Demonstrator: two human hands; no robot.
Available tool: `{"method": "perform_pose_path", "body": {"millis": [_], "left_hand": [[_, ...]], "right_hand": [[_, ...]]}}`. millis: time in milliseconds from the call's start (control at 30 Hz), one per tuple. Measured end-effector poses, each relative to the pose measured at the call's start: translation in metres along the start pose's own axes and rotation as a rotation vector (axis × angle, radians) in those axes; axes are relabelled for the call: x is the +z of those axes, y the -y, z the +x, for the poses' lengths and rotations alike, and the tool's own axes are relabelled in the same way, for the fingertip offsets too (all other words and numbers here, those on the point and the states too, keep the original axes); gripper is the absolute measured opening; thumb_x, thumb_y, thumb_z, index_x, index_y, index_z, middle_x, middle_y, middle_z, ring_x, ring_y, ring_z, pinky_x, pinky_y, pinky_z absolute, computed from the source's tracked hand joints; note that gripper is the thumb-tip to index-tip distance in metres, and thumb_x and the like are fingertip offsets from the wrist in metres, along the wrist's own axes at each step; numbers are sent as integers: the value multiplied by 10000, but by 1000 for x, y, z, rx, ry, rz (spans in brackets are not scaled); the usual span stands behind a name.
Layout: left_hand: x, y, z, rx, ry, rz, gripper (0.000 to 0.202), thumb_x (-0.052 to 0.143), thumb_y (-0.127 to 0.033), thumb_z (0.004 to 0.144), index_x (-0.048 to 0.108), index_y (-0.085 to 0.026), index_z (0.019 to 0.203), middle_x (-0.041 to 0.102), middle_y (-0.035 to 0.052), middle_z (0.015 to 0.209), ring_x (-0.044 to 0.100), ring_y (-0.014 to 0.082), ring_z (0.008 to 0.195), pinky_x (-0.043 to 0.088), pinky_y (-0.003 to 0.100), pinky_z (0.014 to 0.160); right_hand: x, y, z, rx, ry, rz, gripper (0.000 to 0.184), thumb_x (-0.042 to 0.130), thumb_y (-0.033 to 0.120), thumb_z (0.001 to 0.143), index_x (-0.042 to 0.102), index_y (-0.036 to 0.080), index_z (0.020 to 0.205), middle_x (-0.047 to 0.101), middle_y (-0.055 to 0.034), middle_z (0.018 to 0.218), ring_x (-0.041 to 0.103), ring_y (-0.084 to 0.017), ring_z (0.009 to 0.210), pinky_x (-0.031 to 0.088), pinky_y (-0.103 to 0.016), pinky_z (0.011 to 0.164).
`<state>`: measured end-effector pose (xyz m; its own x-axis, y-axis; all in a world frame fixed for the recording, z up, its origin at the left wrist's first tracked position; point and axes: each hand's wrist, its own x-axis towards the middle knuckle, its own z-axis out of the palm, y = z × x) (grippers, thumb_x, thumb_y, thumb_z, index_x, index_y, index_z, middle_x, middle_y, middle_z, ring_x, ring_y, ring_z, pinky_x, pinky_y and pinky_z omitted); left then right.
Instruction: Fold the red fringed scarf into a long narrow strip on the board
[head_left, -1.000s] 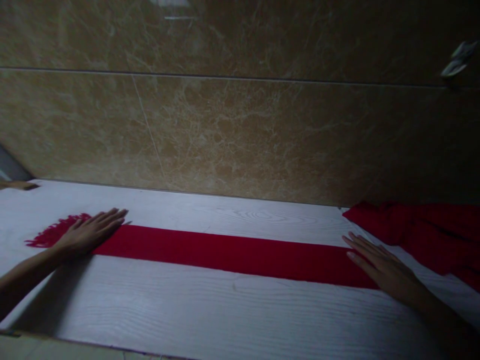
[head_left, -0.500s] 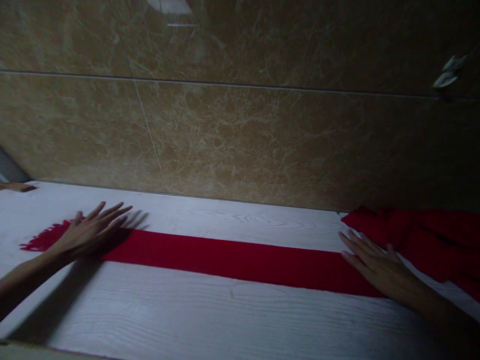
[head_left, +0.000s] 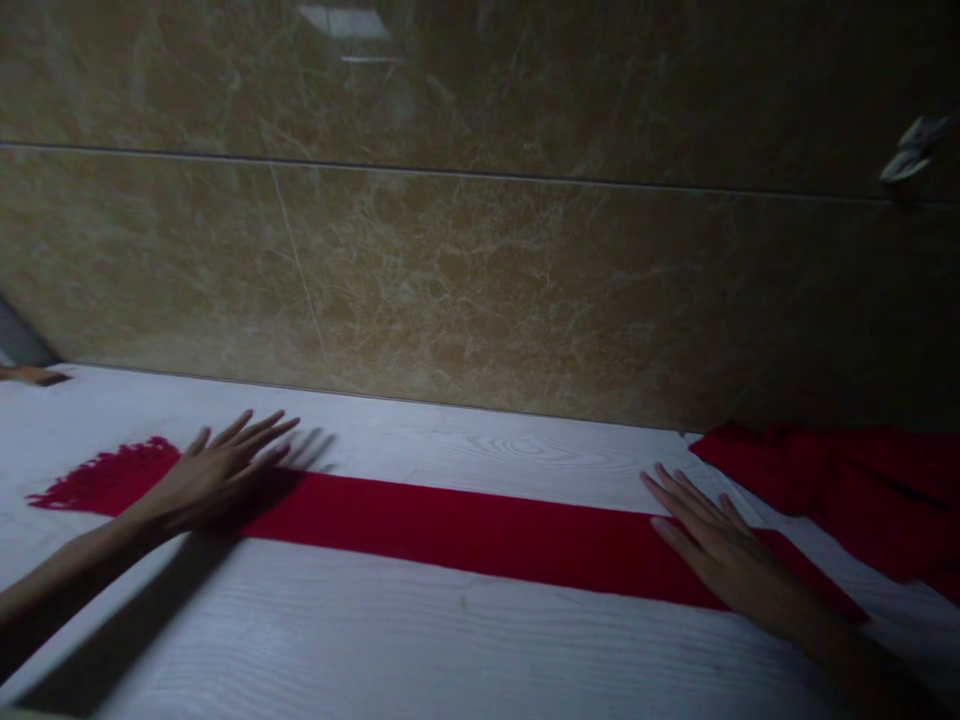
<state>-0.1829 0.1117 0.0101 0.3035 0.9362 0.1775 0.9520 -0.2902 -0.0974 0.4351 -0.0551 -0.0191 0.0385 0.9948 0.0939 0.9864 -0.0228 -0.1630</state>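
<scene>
A long red scarf (head_left: 480, 525) lies flat in a strip across the white wood-grain table (head_left: 390, 640). Its fringed end (head_left: 97, 480) is at the left. The other end is bunched in a red heap (head_left: 847, 490) at the right, by the wall. My left hand (head_left: 225, 470) hovers just over the scarf near the fringe, fingers spread, holding nothing. My right hand (head_left: 720, 550) lies palm down on the scarf near the right, fingers apart and pointing left.
A brown marble-tiled wall (head_left: 480, 250) rises straight behind the table. A small pale fixture (head_left: 911, 160) sticks out of the wall at the upper right. A small brown object (head_left: 34, 376) sits at the table's far left edge.
My left hand has lifted off the scarf and slid right, baring more fringe. My right hand has moved left along the scarf.
</scene>
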Motion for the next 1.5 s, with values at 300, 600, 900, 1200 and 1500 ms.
{"method": "perform_pose_path", "body": {"millis": [300,600,900,1200,1500], "left_hand": [[1,-59,-1,164,250,-179,607,204,-603,1026,260,-386,1591,238,22,1673,140,355,1553,157,694,1216],[-7,-108,-5,337,220,-219,592,279,-605,1033,205,-412,1589,182,-9,1676,125,316,1564,126,632,1252],[-16,-147,-13,497,100,-247,635,372,-591,1032,141,-408,1594,174,2,1677,119,334,1563,114,631,1255],[-23,-193,-15,534,178,-298,675,354,-639,1019,119,-397,1604,151,18,1684,118,354,1563,126,664,1239],[-37,-227,6,554,199,-393,632,378,-590,1025,342,-296,1583,324,71,1655,233,331,1552,152,624,1250]], "right_hand": [[-1,36,5,-93,197,-26,739,201,684,1011,284,266,1615,193,-46,1678,116,-300,1562,99,-675,1227],[1,100,5,-280,160,44,656,271,638,1047,289,297,1607,246,-35,1669,162,-286,1559,108,-654,1244],[-4,128,8,-321,134,65,642,351,586,1055,244,291,1615,174,-40,1687,103,-266,1571,72,-631,1258],[-10,157,17,-362,183,117,717,415,643,1021,282,254,1608,147,-50,1693,85,-270,1575,32,-595,1271],[-1,168,34,-381,103,245,653,410,614,1034,412,225,1559,296,-78,1663,195,-263,1557,70,-565,1271]]}}
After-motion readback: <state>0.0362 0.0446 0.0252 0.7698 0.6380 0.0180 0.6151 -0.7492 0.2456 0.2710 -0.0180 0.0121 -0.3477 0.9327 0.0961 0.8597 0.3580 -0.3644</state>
